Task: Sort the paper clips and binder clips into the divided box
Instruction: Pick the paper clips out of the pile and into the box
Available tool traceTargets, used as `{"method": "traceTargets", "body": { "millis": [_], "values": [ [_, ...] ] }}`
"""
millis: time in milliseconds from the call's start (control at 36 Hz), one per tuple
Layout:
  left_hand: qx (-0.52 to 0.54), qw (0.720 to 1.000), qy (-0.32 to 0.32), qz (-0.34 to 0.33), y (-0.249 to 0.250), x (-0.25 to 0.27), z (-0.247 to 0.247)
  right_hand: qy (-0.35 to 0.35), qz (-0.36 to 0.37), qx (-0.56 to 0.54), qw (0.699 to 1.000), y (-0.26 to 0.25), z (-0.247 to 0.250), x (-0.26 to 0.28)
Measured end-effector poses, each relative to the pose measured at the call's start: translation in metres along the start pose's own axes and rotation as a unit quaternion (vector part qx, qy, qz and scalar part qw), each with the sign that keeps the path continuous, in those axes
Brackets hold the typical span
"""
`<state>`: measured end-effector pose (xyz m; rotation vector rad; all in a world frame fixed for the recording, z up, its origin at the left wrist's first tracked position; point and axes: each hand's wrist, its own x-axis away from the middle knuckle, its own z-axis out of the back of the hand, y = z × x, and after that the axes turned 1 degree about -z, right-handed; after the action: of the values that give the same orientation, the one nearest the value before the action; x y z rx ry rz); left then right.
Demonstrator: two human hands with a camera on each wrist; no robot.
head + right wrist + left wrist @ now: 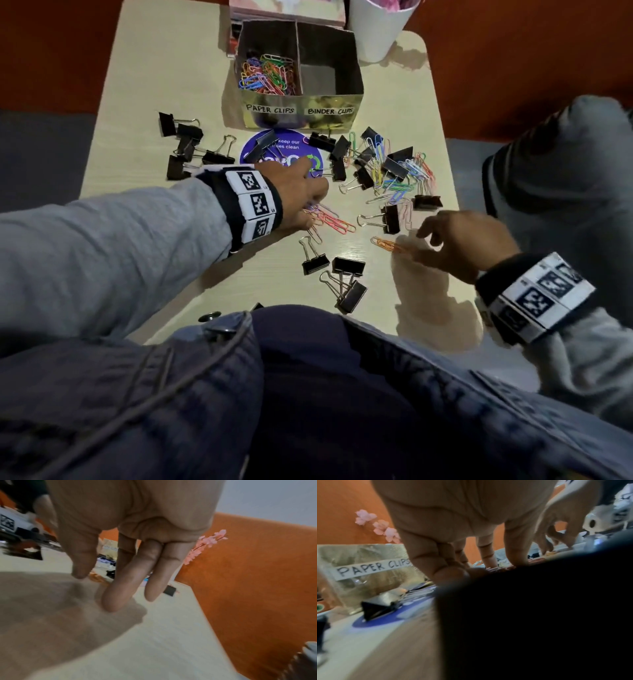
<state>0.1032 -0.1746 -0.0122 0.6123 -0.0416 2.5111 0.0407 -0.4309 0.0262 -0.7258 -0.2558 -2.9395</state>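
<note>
The gold divided box (301, 104) (368, 561) stands at the table's far side. Its "PAPER CLIPS" half holds coloured paper clips (267, 75); the "BINDER CLIPS" half (329, 75) looks empty. Black binder clips (185, 140) (376, 608) lie scattered, and a mixed pile (394, 164) lies right of centre. My left hand (308, 205) (479, 566) has its fingertips down on pink paper clips (335, 222). My right hand (416, 245) (95, 591) hovers low with relaxed fingers. Its thumb touches an orange paper clip (385, 244) (97, 578).
A white cup (380, 27) stands behind the box at the right. A purple round sticker (284, 147) lies on the table (154, 85). More binder clips (349, 265) sit near the front edge by my lap. A grey-clad leg (565, 171) is at the right.
</note>
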Motion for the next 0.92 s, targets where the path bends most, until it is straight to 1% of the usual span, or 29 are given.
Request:
{"method": "traceTargets", "body": {
  "millis": [56, 167, 278, 333, 417, 500, 639, 694, 750, 861, 917],
  "values": [
    [0.002, 1.0, -0.004, -0.003, -0.001, -0.005, 0.002, -0.008, 0.002, 0.002, 1.0, -0.004, -0.009, 0.002],
    [0.024, 1.0, 0.0, -0.006, -0.009, -0.007, 0.003, 0.014, 0.013, -0.03, 0.999, -0.029, -0.014, -0.007],
    [0.044, 0.999, 0.001, -0.005, -0.014, -0.003, 0.004, 0.035, 0.057, 0.001, 0.998, -0.056, -0.006, -0.025],
    [0.052, 0.999, 0.01, 0.007, -0.018, 0.001, 0.005, 0.035, 0.069, -0.006, 0.997, -0.07, 0.0, -0.036],
    [0.038, 0.998, 0.017, 0.042, -0.024, 0.005, 0.005, 0.027, 0.078, -0.058, 0.995, -0.087, 0.009, -0.051],
    [0.022, 0.998, 0.001, 0.057, -0.029, 0.007, 0.005, 0.046, 0.068, -0.073, 0.994, -0.092, 0.016, -0.054],
    [0.039, 0.997, -0.049, 0.052, -0.035, 0.011, 0.007, 0.031, 0.078, -0.05, 0.995, -0.098, 0.011, -0.058],
    [0.042, 0.997, -0.042, 0.05, -0.035, 0.01, 0.008, 0.05, 0.09, -0.047, 0.994, -0.108, 0.012, -0.064],
    [0.053, 0.997, -0.021, 0.048, -0.034, 0.007, 0.008, 0.071, 0.106, -0.057, 0.99, -0.118, 0.017, -0.069],
    [0.065, 0.997, 0.004, 0.042, -0.034, 0.002, 0.011, 0.056, 0.114, -0.106, 0.986, -0.127, 0.025, -0.077],
    [0.068, 0.997, 0.01, 0.041, -0.037, 0.003, 0.01, 0.059, 0.098, -0.143, 0.983, -0.12, 0.029, -0.077]
  ]
}}
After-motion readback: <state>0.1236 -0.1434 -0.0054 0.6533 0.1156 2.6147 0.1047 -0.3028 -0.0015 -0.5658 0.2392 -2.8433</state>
